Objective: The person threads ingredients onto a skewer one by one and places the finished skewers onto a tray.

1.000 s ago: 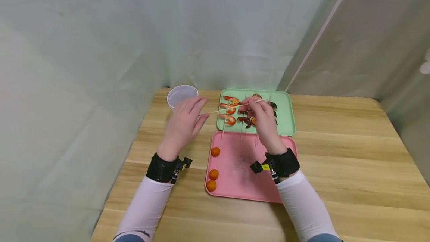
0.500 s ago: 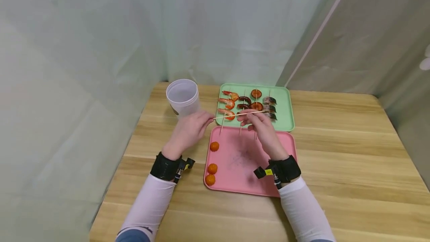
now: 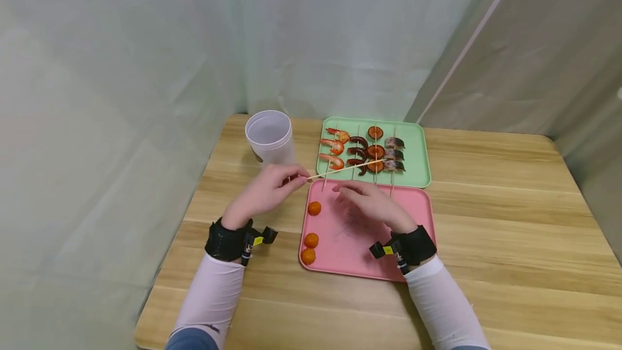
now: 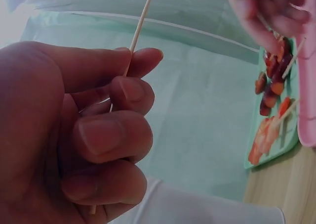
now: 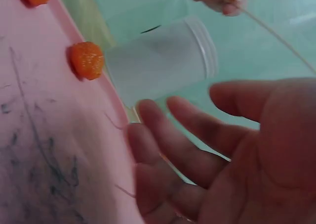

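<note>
My left hand [image 3: 269, 190] pinches one end of a thin bamboo skewer [image 3: 345, 169]. The skewer is bare and points to the right, crossing in front of the green tray in the head view. Close up in the left wrist view, the skewer [image 4: 140, 23] runs between thumb and fingers, its butt showing below the curled fingers. With its fingers loosely bent and nothing in them, my right hand [image 3: 371, 204] hovers over the pink tray [image 3: 340, 263]. Along that tray's left side lie three small orange balls, the farthest orange ball [image 3: 314, 208] being nearest to the right hand.
Behind the pink tray, a green tray [image 3: 418, 161] carries skewers of shrimp [image 3: 336, 147], dark curled tentacles [image 3: 357, 152], round brown slices [image 3: 376, 133] and silvery fish pieces [image 3: 394, 154]. A tall white tub [image 3: 274, 147] stands at the back left on the wooden table [image 3: 500, 209].
My right hand has let go of the skewer and come down toward the pink tray. The left hand has moved slightly nearer, keeping the skewer by its end.
</note>
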The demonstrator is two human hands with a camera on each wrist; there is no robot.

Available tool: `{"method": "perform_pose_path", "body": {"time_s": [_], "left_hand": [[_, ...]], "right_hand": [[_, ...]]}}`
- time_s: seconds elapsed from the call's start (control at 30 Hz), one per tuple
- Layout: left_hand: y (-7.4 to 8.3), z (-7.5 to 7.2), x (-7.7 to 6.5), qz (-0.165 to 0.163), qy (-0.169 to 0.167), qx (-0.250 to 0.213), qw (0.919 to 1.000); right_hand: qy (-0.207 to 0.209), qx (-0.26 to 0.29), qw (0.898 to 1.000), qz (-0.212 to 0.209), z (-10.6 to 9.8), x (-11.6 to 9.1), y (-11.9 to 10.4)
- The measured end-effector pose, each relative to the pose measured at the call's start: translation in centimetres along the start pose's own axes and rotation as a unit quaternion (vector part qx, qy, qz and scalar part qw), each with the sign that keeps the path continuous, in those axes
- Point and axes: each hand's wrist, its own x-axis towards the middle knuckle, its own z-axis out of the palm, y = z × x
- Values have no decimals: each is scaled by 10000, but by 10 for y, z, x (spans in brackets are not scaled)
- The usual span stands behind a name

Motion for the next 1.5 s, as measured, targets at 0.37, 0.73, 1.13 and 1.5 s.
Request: {"method": "perform_pose_path", "body": {"time_s": [0.37, 0.73, 1.13, 1.5], "left_hand": [[4, -6, -2, -142, 66, -66, 9999], [1, -10, -3, -328, 208, 13, 9992], [-2, -10, -4, -402, 227, -2, 9989], [-1, -10, -5, -408, 244, 32, 9989]], "right_hand": [[-965, -1226, 9854, -685, 26, -9, -12], [-1716, -2370, 9380, -1856, 66, -12, -23], [-1756, -2559, 9312, -1911, 81, -9, -19], [-1653, -2959, 9182, -2051, 83, -10, -17]]}}
